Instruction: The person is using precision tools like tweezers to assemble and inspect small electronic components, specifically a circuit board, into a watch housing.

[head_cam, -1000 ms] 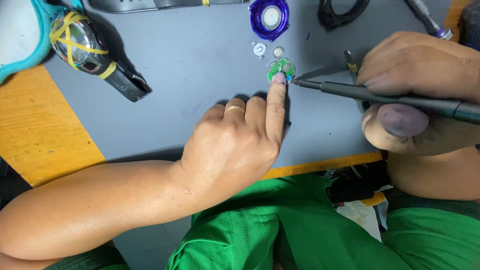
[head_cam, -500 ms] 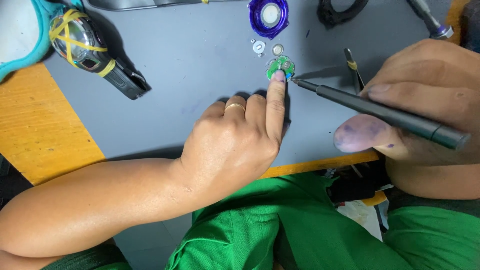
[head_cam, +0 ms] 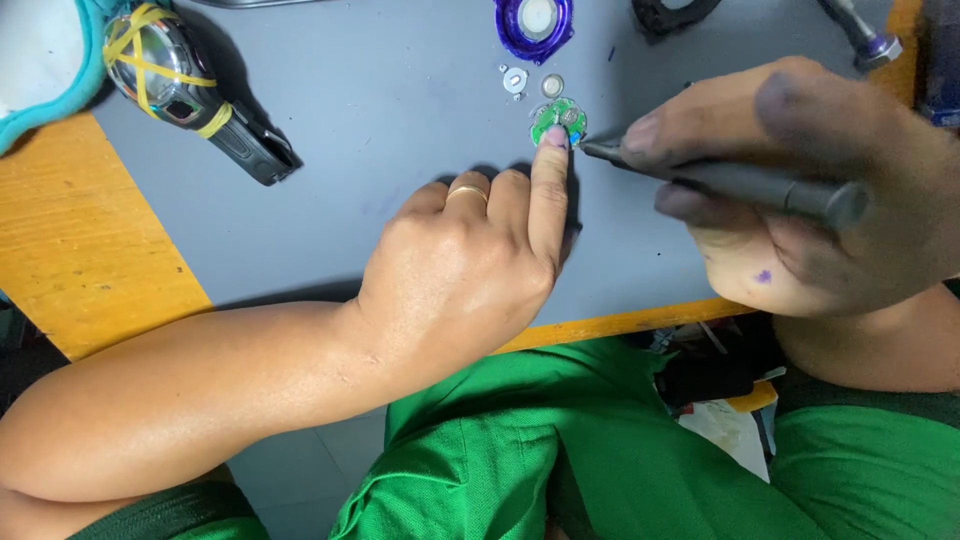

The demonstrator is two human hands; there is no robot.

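Observation:
A small round green circuit board [head_cam: 560, 118] lies on the grey mat [head_cam: 380, 110]. My left hand [head_cam: 470, 265] rests on the mat, its index fingertip pressing the board's near edge. My right hand [head_cam: 810, 190] grips a dark pen-shaped tool [head_cam: 740, 182] like a pencil; the tool's tip touches the board's right side. Two tiny round metal parts [head_cam: 530, 82] lie just beyond the board.
A purple round cap [head_cam: 533, 25] sits at the mat's far edge. At the far left lies a black flashlight head wrapped in yellow bands [head_cam: 180, 75], next to a teal-rimmed white tray [head_cam: 35, 60]. The wooden bench [head_cam: 80, 240] borders the mat. Dark tools [head_cam: 860, 35] lie top right.
My right hand has rolled over, its back now facing up, still holding the tool tip at the board. My left index finger stays on the board.

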